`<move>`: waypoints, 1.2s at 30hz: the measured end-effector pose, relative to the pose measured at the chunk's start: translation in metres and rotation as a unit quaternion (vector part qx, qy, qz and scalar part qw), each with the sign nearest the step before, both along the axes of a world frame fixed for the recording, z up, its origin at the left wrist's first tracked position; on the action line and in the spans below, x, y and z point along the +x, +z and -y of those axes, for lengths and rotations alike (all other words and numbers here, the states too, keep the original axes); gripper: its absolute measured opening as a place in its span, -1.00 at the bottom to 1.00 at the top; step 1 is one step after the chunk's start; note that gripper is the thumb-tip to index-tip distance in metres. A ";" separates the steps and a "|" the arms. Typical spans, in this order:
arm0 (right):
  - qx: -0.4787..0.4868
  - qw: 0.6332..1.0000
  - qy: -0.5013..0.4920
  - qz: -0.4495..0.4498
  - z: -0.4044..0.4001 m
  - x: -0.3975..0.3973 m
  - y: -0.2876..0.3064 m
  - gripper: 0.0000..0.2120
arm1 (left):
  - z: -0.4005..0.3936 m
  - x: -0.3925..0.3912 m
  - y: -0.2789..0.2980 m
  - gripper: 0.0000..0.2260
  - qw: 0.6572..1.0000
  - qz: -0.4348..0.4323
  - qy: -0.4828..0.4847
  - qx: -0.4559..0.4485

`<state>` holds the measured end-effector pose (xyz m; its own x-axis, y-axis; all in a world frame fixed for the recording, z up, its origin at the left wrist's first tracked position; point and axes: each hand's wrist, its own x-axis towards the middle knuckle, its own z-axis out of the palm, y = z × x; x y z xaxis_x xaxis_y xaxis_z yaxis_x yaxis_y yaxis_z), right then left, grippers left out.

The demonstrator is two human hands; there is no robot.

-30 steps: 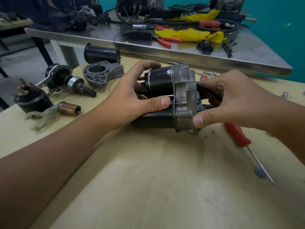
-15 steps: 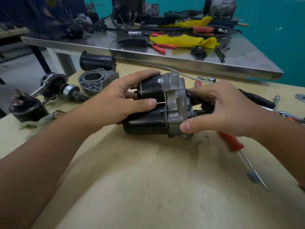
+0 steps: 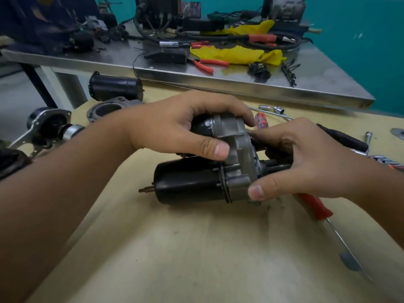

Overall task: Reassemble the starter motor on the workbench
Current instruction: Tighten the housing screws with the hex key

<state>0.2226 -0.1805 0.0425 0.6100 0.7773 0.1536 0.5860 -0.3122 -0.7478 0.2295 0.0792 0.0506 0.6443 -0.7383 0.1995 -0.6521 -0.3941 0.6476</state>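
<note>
Holding the starter motor [image 3: 196,184] on its side on the yellow workbench [image 3: 196,259], long axis running left-right across me. My left hand [image 3: 175,130] wraps over the top, fingers curled round the upper black cylinder, prob the solenoid, thumb pressed on the grey aluminium housing [image 3: 238,154]. My right hand [image 3: 306,162] grips the housing end from the right, thumb under its lower edge, fingers curled behind; what they touch back there I can't tell. Both hands are on it, w/ the right nearer the open end. Red-handled screwdriver [image 3: 317,206] lies just under my right wrist. Next I'd guess: seat the housing square to the black motor body along that axis
</note>
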 end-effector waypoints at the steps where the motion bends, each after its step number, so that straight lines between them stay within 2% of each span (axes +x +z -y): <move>1: -0.003 1.000 -0.002 -0.006 -0.001 0.001 0.000 -0.48 | 0.000 0.001 0.000 -0.57 1.000 -0.007 -0.003 -0.007; 5: -0.032 0.999 -0.017 0.003 -0.002 -0.007 0.004 -0.40 | 0.001 0.000 0.002 -0.64 0.999 -0.029 0.003 -0.028; 8: -0.064 0.982 -0.133 0.122 0.005 -0.018 0.009 -0.26 | 0.001 -0.004 0.004 -0.65 0.999 -0.036 0.013 -0.036; 9: -0.048 0.971 -0.175 0.153 0.010 -0.022 0.012 -0.32 | 0.001 -0.004 0.004 -0.64 0.999 -0.035 0.015 -0.036; 11: -0.006 0.962 -0.203 0.182 0.020 -0.026 0.019 -0.65 | 0.001 -0.005 0.004 -0.64 0.999 -0.032 0.018 -0.033; 13: -0.028 0.959 -0.195 0.205 0.024 -0.031 0.028 -0.78 | 0.001 -0.005 0.003 -0.64 0.999 -0.023 0.022 -0.034; 17: -0.114 0.956 -0.150 0.225 0.012 -0.038 0.034 -0.84 | -0.001 -0.003 0.002 -0.62 0.999 -0.027 0.021 -0.036; 21: -0.103 0.962 -0.122 0.219 0.005 -0.037 0.038 -0.89 | -0.002 -0.001 0.000 -0.61 0.999 -0.033 0.008 -0.041; 36: -0.103 0.970 -0.110 0.189 0.007 -0.035 0.033 -0.83 | -0.001 -0.003 0.001 -0.57 0.998 -0.042 0.007 -0.037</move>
<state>0.1880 -0.1874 0.0752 0.6949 0.6726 0.2543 0.7086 -0.5803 -0.4015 0.2270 0.0800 0.0515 0.6718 -0.7138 0.1980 -0.5886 -0.3521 0.7278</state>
